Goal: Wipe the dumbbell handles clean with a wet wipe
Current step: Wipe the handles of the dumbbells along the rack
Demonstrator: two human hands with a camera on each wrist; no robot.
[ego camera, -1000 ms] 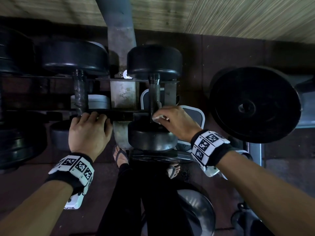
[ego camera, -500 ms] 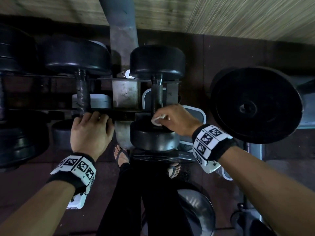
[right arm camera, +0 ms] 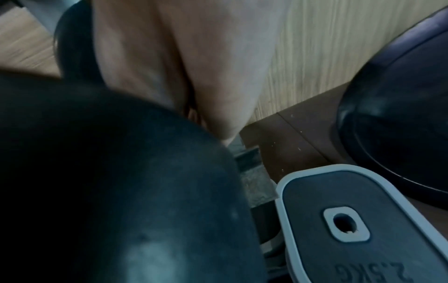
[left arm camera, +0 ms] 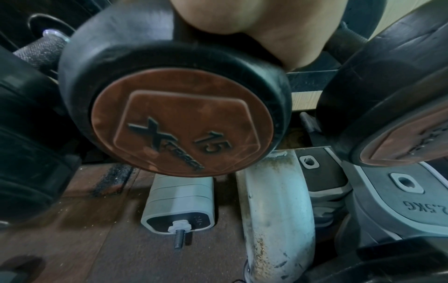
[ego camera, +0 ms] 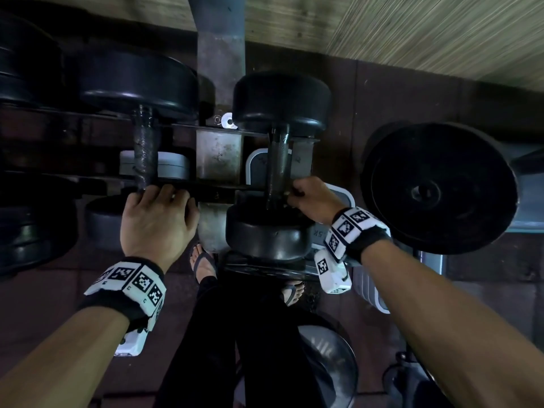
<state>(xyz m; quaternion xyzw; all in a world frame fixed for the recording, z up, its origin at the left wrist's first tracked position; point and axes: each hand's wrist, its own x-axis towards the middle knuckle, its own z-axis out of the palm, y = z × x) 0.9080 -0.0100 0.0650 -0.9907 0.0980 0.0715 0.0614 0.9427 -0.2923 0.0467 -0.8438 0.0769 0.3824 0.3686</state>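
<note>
The right hand (ego camera: 313, 198) is at the lower end of the handle (ego camera: 279, 169) of the centre dumbbell (ego camera: 279, 160), which lies on the rack (ego camera: 219, 191) with one head at 12 o'clock and the other at 6 o'clock. Its fingers are curled against the right side of the handle. The wet wipe is not visible in any view; whether it sits inside the curled fingers cannot be confirmed.

The left hand (ego camera: 156, 219) rests at the near end of the left dumbbell (ego camera: 141, 113), at 9 o'clock from the centre one. Its fingers lie draped over the front rack bar and the top of the near head, loosely bent, not pinching anything.

Progress, as a judgement: wiping of the centre handle is under way, at its near end. The left handle (ego camera: 144, 154) looks rough and dull and is likely untreated. More dumbbells at the far 9 o'clock edge also remain.

Clearances: the centre handle is bounded by its two heads, so stroke travel is short. To 3 o'clock lies open floor before a large plate (ego camera: 440, 188). To 9 o'clock a rack post (ego camera: 219, 154) stands just beside the handle, limiting wrap-around from that side. Grey weight plates (right arm camera: 351, 220) lie below the rack.
</note>
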